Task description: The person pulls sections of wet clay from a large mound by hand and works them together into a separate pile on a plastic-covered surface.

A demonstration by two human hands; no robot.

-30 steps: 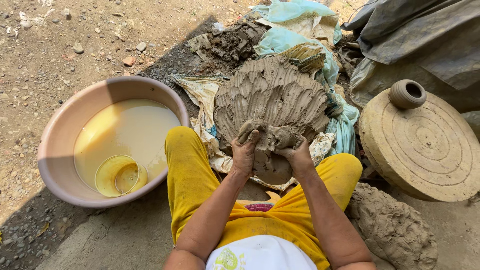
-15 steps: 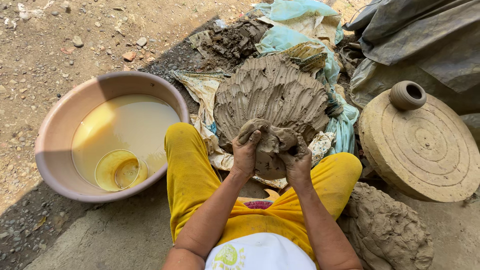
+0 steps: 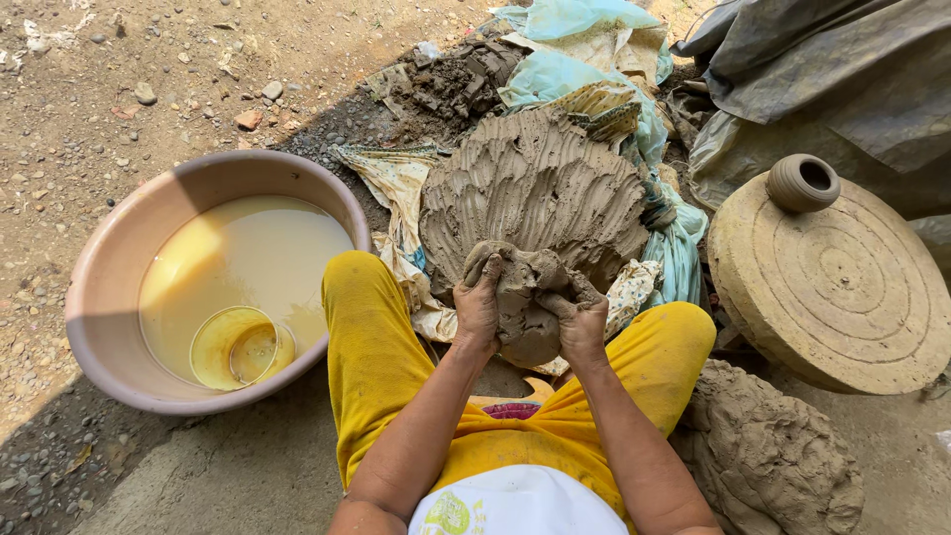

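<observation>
A lump of wet grey clay (image 3: pixel 525 302) sits between the person's knees, squeezed from both sides: the left hand (image 3: pixel 479 307) clamps its left flank, the right hand (image 3: pixel 578 315) wraps its right. It touches the near edge of a big finger-grooved clay mound (image 3: pixel 535 183) lying on cloth. Left of the yellow-trousered leg stands a pink basin (image 3: pixel 119 287) of muddy water with a yellow bowl (image 3: pixel 238 347) sunk in it. Right, a small clay pot (image 3: pixel 802 181) stands on a round wheel slab (image 3: pixel 842 287).

Yellow trousers (image 3: pixel 376 357), white printed top (image 3: pixel 515 505), bare forearms.
</observation>
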